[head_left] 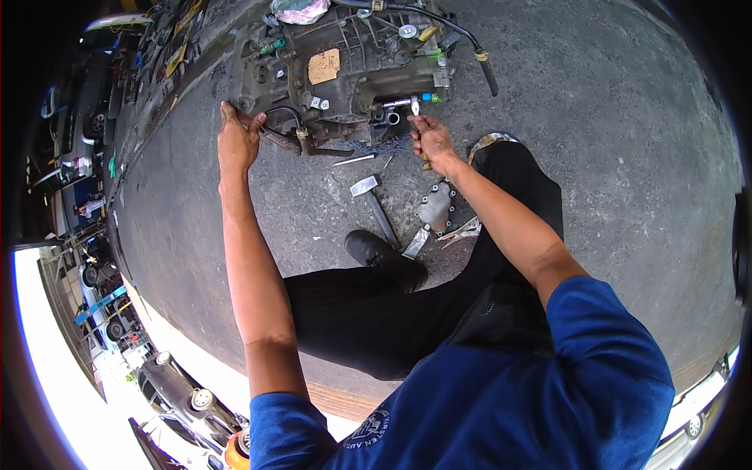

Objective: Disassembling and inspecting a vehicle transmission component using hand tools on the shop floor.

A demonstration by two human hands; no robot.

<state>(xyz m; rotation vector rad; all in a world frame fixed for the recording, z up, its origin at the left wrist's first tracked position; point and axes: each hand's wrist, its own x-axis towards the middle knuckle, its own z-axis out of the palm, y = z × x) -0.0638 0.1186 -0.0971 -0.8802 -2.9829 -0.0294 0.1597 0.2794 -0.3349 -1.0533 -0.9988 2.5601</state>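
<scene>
A large, grimy metal gearbox housing (364, 59) lies on the floor in front of me. At its near left corner my left hand (240, 142) grips the edge, thumb and forefinger apart and the other fingers hidden. My right hand (435, 143) is closed round the handle of a ratchet wrench (415, 106). From the ratchet's head a shiny extension bar (396, 103) points left, against the housing's near right part. Just below the bar is a round metal opening (393, 118). Beside the ratchet head, blue and green pieces (431, 98) show on the housing.
Between my legs and the housing lie a hammer (373, 205), a metal rod (354, 160) and a grey metal cover (435, 207). A pinkish plastic bag (301, 9) sits at the far edge. A black hose (462, 33) arches off the housing's right side. Parked vehicles stand far left.
</scene>
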